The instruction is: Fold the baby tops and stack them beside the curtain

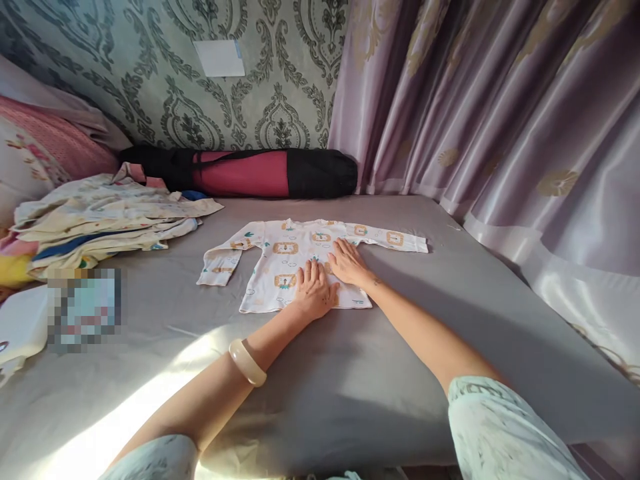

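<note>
A small white long-sleeved shirt [280, 257] with orange animal prints lies spread flat on the grey bed sheet [400, 347]. Its left sleeve bends downward, while the right sleeve stretches straight out. My left hand [314, 291] rests flat on the shirt's lower middle, fingers stretched out together. A cream bangle [247, 362] sits on that wrist. Just to the right of it, my right hand [349, 261] also lies flat on the shirt body, fingers extended. Neither hand holds anything.
A pile of light printed clothes [100, 223] lies at the left. A red and black rolled bag [250, 172] rests against the patterned wall. Mauve curtains [500, 113] hang along the right side. Pillows [35, 153] are stacked at far left.
</note>
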`<state>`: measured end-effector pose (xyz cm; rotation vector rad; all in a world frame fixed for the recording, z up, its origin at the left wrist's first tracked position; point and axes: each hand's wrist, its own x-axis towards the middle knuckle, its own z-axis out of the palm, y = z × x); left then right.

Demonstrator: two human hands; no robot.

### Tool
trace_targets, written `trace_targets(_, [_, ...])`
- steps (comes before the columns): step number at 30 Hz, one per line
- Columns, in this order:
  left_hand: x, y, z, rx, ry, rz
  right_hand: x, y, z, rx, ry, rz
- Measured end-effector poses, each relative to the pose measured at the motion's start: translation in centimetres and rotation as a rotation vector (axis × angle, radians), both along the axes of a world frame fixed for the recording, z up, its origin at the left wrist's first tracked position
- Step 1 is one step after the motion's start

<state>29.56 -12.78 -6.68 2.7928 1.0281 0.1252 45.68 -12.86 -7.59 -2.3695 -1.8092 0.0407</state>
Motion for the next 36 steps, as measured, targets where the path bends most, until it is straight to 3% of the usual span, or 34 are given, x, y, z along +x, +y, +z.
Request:
trace_targets(5, [0.0,0.4,-1.0,-0.062,-0.063,0.005,-0.3,-0.3,-0.1,-0.054,-0.015,-0.026])
trace_targets(8, [0.0,1.1,-0.3,-0.207,-0.042,-0.003,-0.6,0.7,1.2,-0.066,-0.023,-0.022])
trace_targets(11, [-0.7,1.9,0.7,-0.300,-0.078,-0.018,-0.9,3.3,1.9,-0.033,-0.015,-0.007])
trace_targets(16, [-3.5,2.9,1.5,-0.354,-0.150,-0.074,-0.5,8.7,0.8,-0.059,0.039,-0.086])
trace_targets(21, [-7.9,5.6,2.0,-0.339,-0.260,-0.055,0.6,10.4,-0.3,-0.062,0.055,-0.116])
trace_targets(24, [-11.1,8.6,2.8,-0.292,-0.355,0.105,0.9,10.3,-0.1,-0.095,0.069,-0.112])
trace_targets(28, [-15.8,13.1,3.7,-0.187,-0.381,0.456,-0.7,10.6,1.0,-0.068,0.056,-0.142])
trace_targets(31, [-18.8,15.7,3.6,-0.130,-0.288,0.743,-4.1,11.8,1.6,-0.002,0.064,0.030])
trace_targets(33, [-19.8,16.7,3.2,-0.170,-0.228,0.819,-6.5,13.2,1.7,-0.044,0.122,0.179])
trace_targets(36, [-20.0,17.4,2.7,-0.219,-0.212,0.832,-9.2,15.7,1.7,-0.081,0.189,0.192])
